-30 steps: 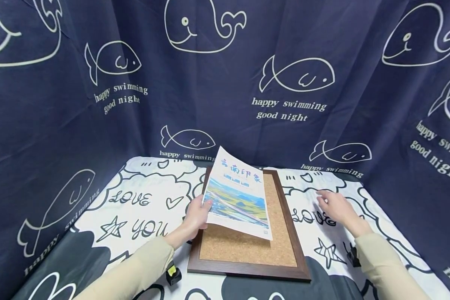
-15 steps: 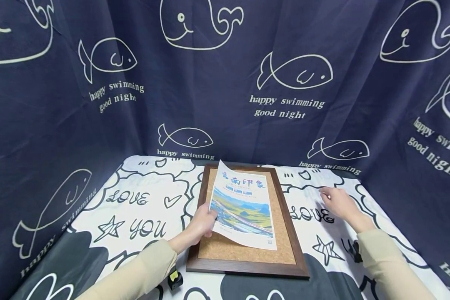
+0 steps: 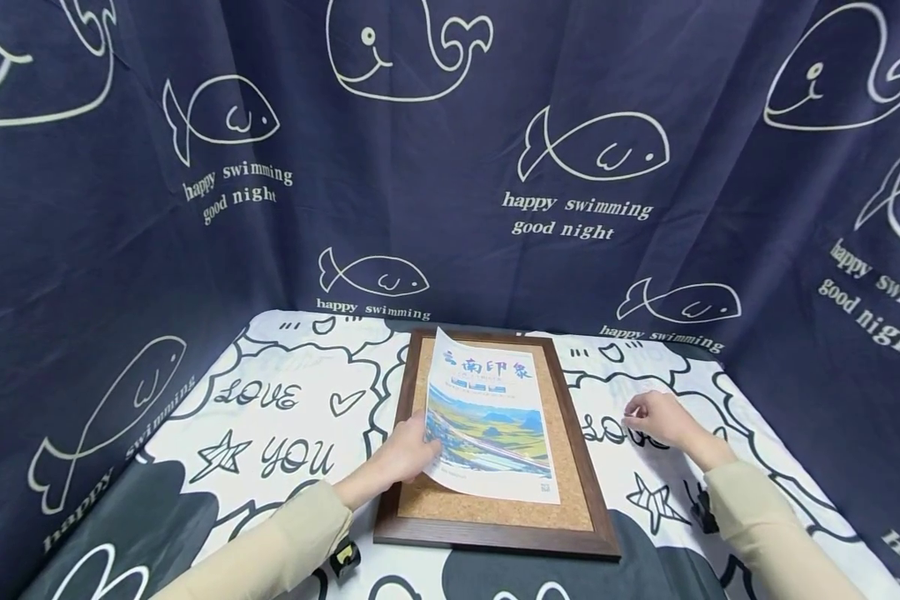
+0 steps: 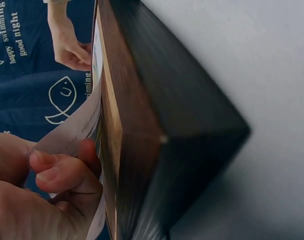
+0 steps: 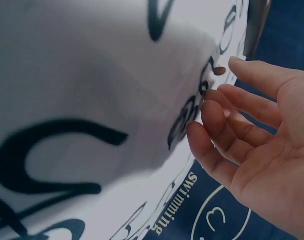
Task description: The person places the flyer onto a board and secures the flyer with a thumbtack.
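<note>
A printed poster sheet (image 3: pixel 487 417) with blue lettering and a colourful landscape lies over a cork board (image 3: pixel 487 515) in a dark brown wooden frame (image 3: pixel 495 537). My left hand (image 3: pixel 412 450) pinches the sheet's left edge between thumb and curled fingers, and the paper bends up there. In the left wrist view, the left fingers (image 4: pixel 66 175) are close beside the frame's edge. My right hand (image 3: pixel 663 417) hovers over the tablecloth to the right of the board, fingers loosely bent. In the right wrist view a small brown spot (image 5: pixel 219 70) shows between the thumb and index tips; I cannot tell what it is.
The frame rests on a black-and-white patterned tablecloth (image 3: pixel 262 425). A dark blue curtain (image 3: pixel 450 192) with whale and fish drawings surrounds the table at the back and sides. Small black devices (image 3: pixel 345 557) are worn at the wrists.
The sheet has come down from a tilted, raised position to lie nearly flat over the cork, my left hand moving with it. My right hand has shifted slightly toward me.
</note>
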Demonstrator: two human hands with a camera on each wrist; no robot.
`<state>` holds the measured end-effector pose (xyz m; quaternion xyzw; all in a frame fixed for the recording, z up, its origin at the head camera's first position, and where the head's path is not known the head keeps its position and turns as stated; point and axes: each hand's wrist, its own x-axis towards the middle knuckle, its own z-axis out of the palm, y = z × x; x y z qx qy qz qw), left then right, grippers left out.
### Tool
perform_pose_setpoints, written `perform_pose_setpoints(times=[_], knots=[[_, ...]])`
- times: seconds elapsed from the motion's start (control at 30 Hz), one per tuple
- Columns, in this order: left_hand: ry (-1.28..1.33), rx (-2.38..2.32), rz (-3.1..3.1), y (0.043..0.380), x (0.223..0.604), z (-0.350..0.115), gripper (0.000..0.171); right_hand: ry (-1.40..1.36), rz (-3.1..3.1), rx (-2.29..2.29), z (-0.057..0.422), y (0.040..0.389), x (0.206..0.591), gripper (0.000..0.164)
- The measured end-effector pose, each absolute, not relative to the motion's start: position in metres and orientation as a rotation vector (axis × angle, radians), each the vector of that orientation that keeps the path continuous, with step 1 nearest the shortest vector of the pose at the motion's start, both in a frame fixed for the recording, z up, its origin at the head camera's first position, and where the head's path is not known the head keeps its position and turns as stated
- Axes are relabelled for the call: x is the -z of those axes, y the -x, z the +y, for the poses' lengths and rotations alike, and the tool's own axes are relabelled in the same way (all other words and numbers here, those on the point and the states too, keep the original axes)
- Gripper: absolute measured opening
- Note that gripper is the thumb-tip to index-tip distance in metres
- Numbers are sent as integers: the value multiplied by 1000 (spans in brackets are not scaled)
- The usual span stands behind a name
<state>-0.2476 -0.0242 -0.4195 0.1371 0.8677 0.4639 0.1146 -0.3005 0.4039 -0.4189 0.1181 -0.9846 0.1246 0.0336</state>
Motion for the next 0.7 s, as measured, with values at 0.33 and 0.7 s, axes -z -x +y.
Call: perform_pose_setpoints(times=[0.33, 0.7], knots=[[-514, -1112, 2751, 253, 419, -29, 32, -363, -3003, -396, 403, 302, 426, 10], [-419, -880, 2974, 261, 414, -46, 13, -324, -3010, -417, 400, 303, 429, 11]])
